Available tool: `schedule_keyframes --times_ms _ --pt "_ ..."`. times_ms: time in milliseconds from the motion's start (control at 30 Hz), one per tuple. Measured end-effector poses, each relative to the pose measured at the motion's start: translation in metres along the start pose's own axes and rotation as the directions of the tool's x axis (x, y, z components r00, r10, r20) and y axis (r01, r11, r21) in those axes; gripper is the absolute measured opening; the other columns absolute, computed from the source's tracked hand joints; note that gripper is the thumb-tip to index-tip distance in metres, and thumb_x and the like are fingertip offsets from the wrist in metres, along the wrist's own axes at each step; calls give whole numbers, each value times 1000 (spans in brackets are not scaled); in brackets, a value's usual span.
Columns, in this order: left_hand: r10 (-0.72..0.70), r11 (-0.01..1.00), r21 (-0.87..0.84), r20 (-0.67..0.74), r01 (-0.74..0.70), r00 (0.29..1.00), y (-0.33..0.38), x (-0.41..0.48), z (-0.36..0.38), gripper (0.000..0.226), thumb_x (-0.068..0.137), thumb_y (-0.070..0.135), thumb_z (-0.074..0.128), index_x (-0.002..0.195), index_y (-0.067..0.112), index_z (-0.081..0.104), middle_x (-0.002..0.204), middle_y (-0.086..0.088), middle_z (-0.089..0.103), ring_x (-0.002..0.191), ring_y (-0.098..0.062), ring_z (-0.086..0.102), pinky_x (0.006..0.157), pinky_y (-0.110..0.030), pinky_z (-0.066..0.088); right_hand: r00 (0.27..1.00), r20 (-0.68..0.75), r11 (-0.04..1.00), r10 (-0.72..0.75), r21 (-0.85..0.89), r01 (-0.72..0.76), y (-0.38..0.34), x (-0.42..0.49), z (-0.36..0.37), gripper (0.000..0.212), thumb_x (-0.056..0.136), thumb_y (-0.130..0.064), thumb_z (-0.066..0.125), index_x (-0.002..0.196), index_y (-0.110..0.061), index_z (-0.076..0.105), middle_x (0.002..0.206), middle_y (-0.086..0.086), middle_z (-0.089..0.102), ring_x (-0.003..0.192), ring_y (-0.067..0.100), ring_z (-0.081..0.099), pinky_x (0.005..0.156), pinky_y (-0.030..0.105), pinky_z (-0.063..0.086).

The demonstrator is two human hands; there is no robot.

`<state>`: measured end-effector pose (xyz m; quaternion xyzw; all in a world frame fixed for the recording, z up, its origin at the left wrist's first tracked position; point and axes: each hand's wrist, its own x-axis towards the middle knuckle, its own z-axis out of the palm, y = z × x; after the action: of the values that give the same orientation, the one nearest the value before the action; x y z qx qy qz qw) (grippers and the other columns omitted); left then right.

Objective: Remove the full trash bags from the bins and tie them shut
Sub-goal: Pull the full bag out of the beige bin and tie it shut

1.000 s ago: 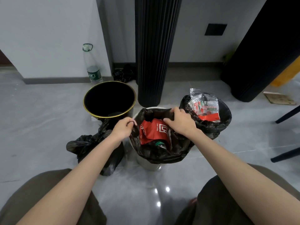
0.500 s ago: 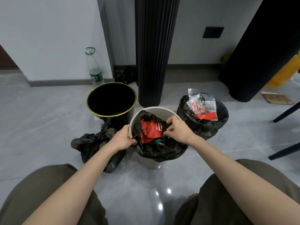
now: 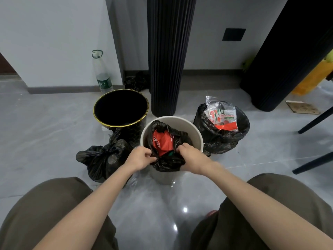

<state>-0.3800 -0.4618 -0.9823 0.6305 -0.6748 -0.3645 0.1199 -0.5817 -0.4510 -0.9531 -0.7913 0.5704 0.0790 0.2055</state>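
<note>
The white bin (image 3: 197, 135) is hemmed in, with the black bin (image 3: 117, 125) and a tied bag (image 3: 100, 159) just beside it on the left, a lined bin (image 3: 221, 145) near on the right and a ribbed column (image 3: 169, 60) behind. Bare floor (image 3: 162, 204) lies open in front, between the person's legs (image 3: 45, 213).

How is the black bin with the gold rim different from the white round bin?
The black gold-rimmed bin looks empty, with no bag; the white round bin holds a black plastic bag with a red wrapper inside. No hand touches the black bin; the left hand and right hand grip the white bin's bag. Both are round and upright.
</note>
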Motion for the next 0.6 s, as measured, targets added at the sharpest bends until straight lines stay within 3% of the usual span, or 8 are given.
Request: schedule_keyframes --times_ms 100,167,233,300,367,467,533,600 --pt "42 999 24 -63 -41 997 1 1 -5 46 85 21 67 50 11 39 50 0 41 50 -13 40 53 -23 33 986 -165 998 16 68 -5 5 4 -7 21 86 -18 62 106 -14 68 109 10 67 106 30 59 90 36 47" --pt "82 996 46 -141 -77 987 2 4 -11 39 86 22 66 54 10 47 63 -4 53 61 -18 50 60 -26 37 974 -226 992 25 129 5 7 7 -11 13 86 -18 63 95 -16 72 97 7 71 98 28 62 86 37 49" --pt "143 989 68 -199 -132 970 3 7 -17 37 88 20 62 56 14 43 74 -4 51 70 -18 48 65 -27 34 966 -256 980 38 200 15 6 12 -11 11 83 -17 66 92 -16 72 95 4 72 95 24 63 85 37 50" --pt "184 983 30 -192 -181 964 6 9 -19 27 90 16 59 66 9 50 80 -2 52 74 -15 48 69 -25 35 957 -279 953 74 304 14 4 18 -11 23 79 -16 72 101 -17 65 93 3 69 92 21 64 84 34 50" --pt "210 976 -26 -136 -216 968 5 11 -14 15 91 13 57 79 4 57 90 -1 58 77 -8 51 75 -24 38 957 -272 920 101 391 14 2 25 -13 49 76 -15 75 119 -18 52 87 4 65 87 19 63 81 31 49" --pt "249 961 -119 -18 -249 968 0 13 -1 10 92 9 54 83 9 55 117 4 61 107 -5 54 96 -24 42 970 -237 897 53 438 58 1 37 -13 78 75 -9 75 140 -24 35 83 5 67 84 18 65 85 32 51" --pt "262 955 -157 38 -253 964 -4 15 4 8 94 9 51 90 5 57 116 5 63 111 -6 55 97 -23 43 976 -218 897 -8 429 104 2 44 -11 83 76 -6 74 142 -33 32 80 5 69 82 17 66 86 32 52" --pt "267 951 -174 48 -255 962 -5 15 6 11 95 10 50 98 4 59 102 9 64 99 -3 58 87 -19 44 981 -178 899 -80 411 148 2 52 -7 82 78 -4 71 142 -37 32 78 1 68 81 15 65 86 32 52"
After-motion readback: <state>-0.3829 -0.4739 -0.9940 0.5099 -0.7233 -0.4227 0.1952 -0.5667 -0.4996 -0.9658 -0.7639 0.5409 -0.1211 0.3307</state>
